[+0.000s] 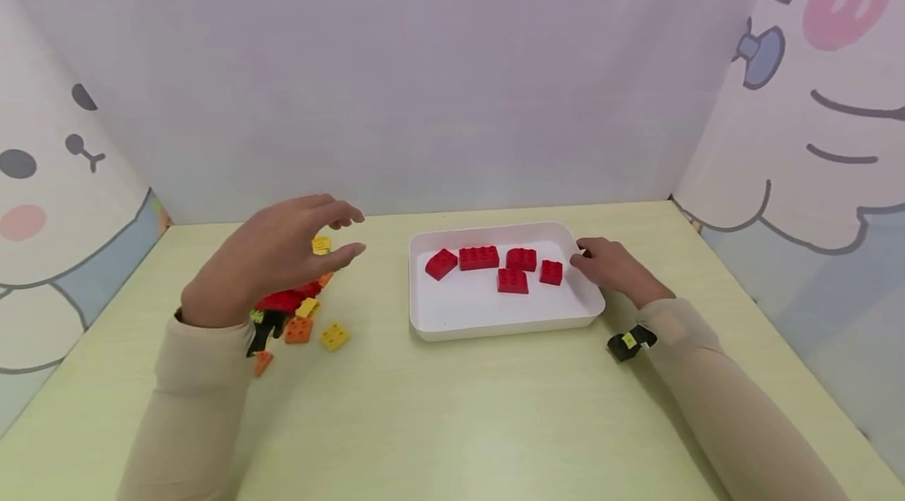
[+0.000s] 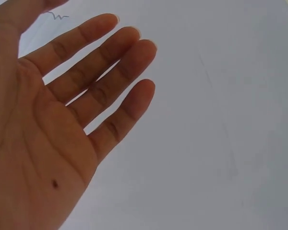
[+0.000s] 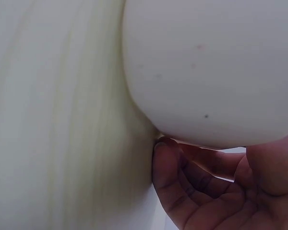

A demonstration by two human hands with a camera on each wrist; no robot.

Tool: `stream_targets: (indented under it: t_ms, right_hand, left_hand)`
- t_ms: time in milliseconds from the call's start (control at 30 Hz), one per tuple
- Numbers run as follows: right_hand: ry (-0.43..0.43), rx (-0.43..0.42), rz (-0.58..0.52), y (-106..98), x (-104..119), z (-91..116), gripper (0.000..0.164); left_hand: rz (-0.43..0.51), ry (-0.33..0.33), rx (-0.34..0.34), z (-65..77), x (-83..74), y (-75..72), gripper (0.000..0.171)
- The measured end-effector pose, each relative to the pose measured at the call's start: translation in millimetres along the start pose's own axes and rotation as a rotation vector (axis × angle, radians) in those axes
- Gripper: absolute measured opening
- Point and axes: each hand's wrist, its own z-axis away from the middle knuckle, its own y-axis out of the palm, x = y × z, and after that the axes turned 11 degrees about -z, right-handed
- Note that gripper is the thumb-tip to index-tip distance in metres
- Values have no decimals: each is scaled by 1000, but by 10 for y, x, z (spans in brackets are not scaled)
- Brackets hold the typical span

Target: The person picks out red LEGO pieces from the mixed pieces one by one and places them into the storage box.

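A white tray (image 1: pixel 495 312) sits mid-table with several red bricks (image 1: pixel 478 257) inside. My right hand (image 1: pixel 585 256) holds the tray's right rim. In the right wrist view its curled fingers (image 3: pixel 170 172) press against the tray's outer wall (image 3: pixel 206 62). My left hand (image 1: pixel 339 234) hovers above a loose pile of bricks (image 1: pixel 300 312) left of the tray, with a yellow brick (image 1: pixel 321 245) showing between thumb and fingers. The left wrist view shows that hand (image 2: pixel 134 48) with its palm open, fingers straight and nothing in it.
The pile holds red, orange, yellow and dark bricks, with a yellow one (image 1: pixel 335 335) and an orange one (image 1: pixel 263 362) lying apart. Cartoon-printed walls enclose the pale green table (image 1: pixel 452 422) on three sides. A black wrist camera (image 1: pixel 629 344) sits on the right sleeve.
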Motion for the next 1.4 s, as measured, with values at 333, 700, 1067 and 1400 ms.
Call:
stream_targets:
  t_ms: [333, 700, 1067, 1400]
  right_hand:
    - [1, 5, -3, 22, 14, -25, 50]
    - [3, 19, 2, 42, -35, -25, 52]
    - [-19, 11, 10, 21, -32, -41, 54]
    - [-15, 14, 13, 29, -33, -61, 53]
  left_hand:
    - [44, -65, 4, 27, 452, 155, 36]
    - [39, -90, 192, 68, 652, 439, 34]
    - [81, -81, 357, 146, 955, 722, 32]
    - [45, -118, 487, 125, 977, 932, 43]
